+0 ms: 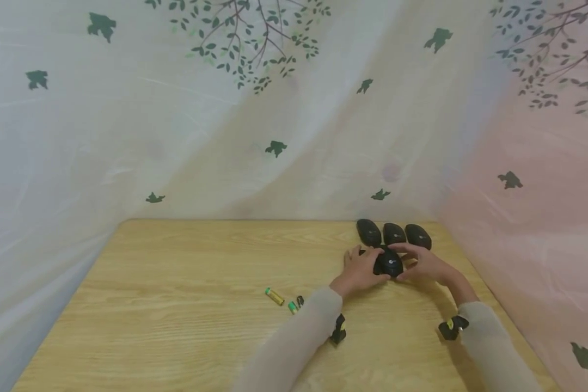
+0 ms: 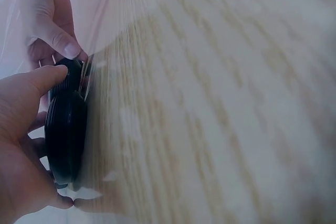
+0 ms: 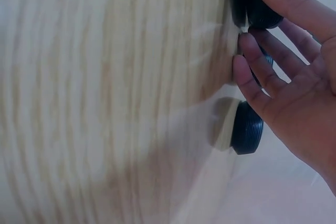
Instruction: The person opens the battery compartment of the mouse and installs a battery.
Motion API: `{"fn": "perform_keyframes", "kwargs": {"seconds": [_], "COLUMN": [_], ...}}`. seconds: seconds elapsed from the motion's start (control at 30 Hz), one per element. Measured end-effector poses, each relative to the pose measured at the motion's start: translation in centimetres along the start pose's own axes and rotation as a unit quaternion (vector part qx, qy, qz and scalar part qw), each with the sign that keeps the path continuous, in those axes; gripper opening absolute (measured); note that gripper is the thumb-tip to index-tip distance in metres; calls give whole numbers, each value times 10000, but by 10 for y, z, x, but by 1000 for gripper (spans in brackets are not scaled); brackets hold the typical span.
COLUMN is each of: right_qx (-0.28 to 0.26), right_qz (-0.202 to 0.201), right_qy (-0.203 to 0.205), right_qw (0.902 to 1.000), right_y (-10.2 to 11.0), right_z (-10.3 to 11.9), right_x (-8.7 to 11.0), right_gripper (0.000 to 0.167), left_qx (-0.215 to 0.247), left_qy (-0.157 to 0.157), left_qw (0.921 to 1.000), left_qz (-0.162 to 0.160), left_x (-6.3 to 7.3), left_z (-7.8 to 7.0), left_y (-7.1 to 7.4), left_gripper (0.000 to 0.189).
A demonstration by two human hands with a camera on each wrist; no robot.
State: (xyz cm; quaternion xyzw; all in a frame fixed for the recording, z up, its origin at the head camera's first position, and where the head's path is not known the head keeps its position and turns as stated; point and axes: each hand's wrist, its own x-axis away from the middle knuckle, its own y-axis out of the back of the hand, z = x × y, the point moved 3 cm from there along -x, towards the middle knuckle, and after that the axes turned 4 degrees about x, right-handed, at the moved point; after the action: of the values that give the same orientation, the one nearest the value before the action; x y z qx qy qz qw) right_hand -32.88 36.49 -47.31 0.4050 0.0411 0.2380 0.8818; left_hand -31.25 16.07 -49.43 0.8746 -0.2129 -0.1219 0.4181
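Observation:
Two black computer mice sit side by side under the hands at the table's right. My left hand point(image 1: 365, 269) lies over the left mouse point(image 2: 66, 137), its fingers curled along the far side; its thumb reaches onto the right mouse point(image 1: 391, 263). From the other side my right hand point(image 1: 425, 264) holds this right mouse, thumb at its near edge and fingers at its far edge. In the head view the left hand hides most of the left mouse. The right wrist view shows the right hand's fingertips point(image 3: 242, 66) close to the tabletop.
Behind the hands, three more black mice, the left point(image 1: 369, 232), middle point(image 1: 394, 233) and right point(image 1: 418, 236), stand in a row at the wooden table's point(image 1: 176, 326) back edge. Batteries point(image 1: 275, 296) and a small black piece point(image 1: 300, 300) lie near the left sleeve. Printed curtains hang behind.

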Motion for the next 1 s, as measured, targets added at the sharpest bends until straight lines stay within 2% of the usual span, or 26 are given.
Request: {"fn": "perform_keyframes", "kwargs": {"seconds": [0.2,0.4,0.5,0.63,0.73,0.8,0.93,1.0], "right_qx": [281,201,175,200,356,487,623,691], "right_qz": [5,150,83,-226,-458,-567,-633,-627], "right_qy": [-113,18,206,301,221,149,-89,-206], "right_qw": [9995,9997,9996,9991,9981,9971,9960,9954], "right_y": [-1,2,8,17,22,24,24,23], "right_z": [1,6,14,31,39,42,43,41], "right_x": [1,0,-3,-14,-28,-39,-59,-68], "right_gripper": [84,82,76,67,64,63,64,65], "left_qx": [-163,-99,45,445,1079,1642,2527,2824], "left_qy": [31,77,87,61,90,190,480,606], "left_qw": [9998,9999,9998,9962,9881,9792,9591,9505], "left_qz": [55,33,-169,-744,-1094,-1179,-1182,-1145], "left_x": [-1,-1,-1,-3,-7,-9,-14,-16], "left_z": [-2,-1,1,7,14,19,30,33], "left_y": [-4,-3,1,11,20,25,30,31], "left_gripper": [67,65,64,65,67,68,71,71]}}
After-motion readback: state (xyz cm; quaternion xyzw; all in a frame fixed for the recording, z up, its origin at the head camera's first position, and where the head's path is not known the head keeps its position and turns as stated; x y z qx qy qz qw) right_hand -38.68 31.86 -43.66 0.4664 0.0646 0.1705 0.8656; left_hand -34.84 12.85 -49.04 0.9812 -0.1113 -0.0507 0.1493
